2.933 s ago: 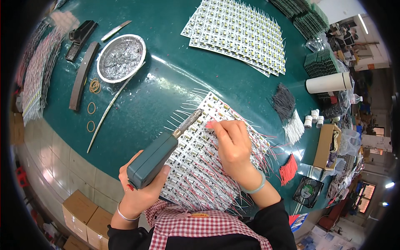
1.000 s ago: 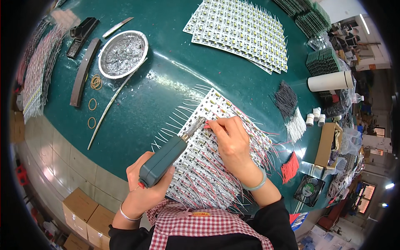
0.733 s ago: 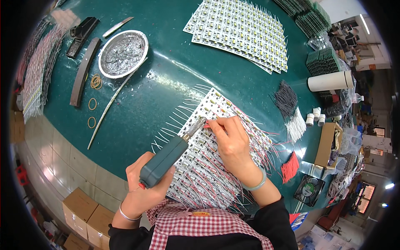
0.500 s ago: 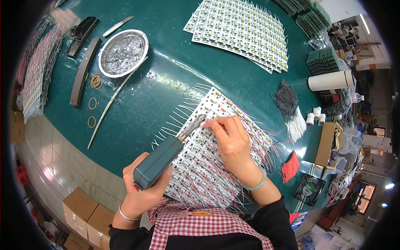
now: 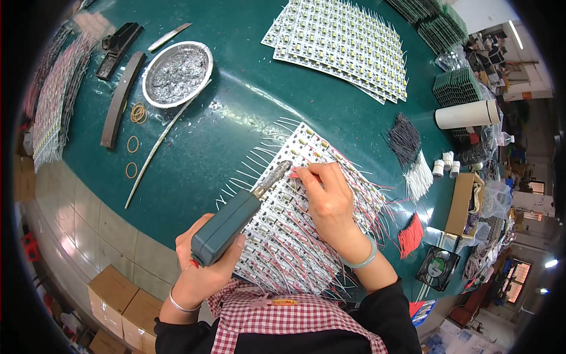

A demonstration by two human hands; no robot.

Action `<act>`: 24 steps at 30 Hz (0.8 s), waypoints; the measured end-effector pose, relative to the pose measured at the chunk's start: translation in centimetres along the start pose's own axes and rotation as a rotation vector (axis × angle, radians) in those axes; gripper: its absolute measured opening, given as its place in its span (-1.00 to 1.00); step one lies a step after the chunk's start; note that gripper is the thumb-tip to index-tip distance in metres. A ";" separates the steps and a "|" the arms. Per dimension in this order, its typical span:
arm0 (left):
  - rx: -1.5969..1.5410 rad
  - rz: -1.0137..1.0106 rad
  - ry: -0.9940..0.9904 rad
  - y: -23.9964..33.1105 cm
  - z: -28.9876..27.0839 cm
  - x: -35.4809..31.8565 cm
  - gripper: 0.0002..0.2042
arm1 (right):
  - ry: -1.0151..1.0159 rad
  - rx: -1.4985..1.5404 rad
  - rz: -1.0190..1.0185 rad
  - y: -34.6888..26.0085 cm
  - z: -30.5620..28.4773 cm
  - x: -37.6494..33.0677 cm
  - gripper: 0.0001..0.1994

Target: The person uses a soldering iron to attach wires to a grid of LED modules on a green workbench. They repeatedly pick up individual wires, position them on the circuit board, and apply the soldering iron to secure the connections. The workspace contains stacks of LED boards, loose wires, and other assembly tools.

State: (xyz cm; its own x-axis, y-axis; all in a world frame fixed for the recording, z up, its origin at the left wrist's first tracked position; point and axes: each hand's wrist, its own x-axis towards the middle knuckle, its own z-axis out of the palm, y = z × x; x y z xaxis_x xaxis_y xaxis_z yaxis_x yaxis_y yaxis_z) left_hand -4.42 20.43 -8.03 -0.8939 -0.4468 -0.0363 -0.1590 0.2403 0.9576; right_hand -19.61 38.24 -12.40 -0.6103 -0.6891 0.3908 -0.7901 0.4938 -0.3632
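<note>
Wires (image 5: pixel 298 236), thin and red, crowded the near rows of our white circuit panel (image 5: pixel 293 143) before us in the head view; its far end carried fewer. Our left hand (image 5: pixel 206 278) wrapped a dark-green boxy soldering gun (image 5: pixel 227 227); our right hand's (image 5: pixel 328 204) thumb and forefinger pinched red strands (image 5: pixel 293 174).

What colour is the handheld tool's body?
The tool body is dark green, clearest in the head view.

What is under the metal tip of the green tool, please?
The white circuit board is visible around the tip. Its surface directly beneath is covered, so I cannot see that spot.
</note>
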 end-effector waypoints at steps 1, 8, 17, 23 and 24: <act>-0.024 -0.022 -0.004 0.0 0.1 0.0 -0.86 | -0.001 0.002 0.002 -0.1 0.0 0.0 -0.63; 0.029 -0.036 0.002 -0.7 0.6 0.1 -0.87 | -0.010 -0.024 -0.014 0.0 0.0 0.0 -0.63; 0.035 -0.055 -0.012 -0.3 0.0 0.2 -0.88 | -0.016 -0.014 -0.017 -0.1 0.1 0.1 -0.62; -0.008 0.094 0.407 -0.4 -4.2 0.1 -0.70 | 0.002 -0.030 -0.006 0.2 0.0 -0.1 -0.66; -0.128 0.199 0.489 0.0 -5.5 1.3 -0.68 | 0.008 -0.024 -0.012 0.0 0.1 0.1 -0.66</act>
State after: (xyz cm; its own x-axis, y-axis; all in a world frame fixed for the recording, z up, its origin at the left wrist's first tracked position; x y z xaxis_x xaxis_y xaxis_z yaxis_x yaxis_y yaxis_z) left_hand -3.25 15.17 -6.52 -0.5976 -0.7594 0.2573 0.0729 0.2681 0.9606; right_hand -19.66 38.14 -12.43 -0.6009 -0.6910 0.4019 -0.7986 0.4980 -0.3379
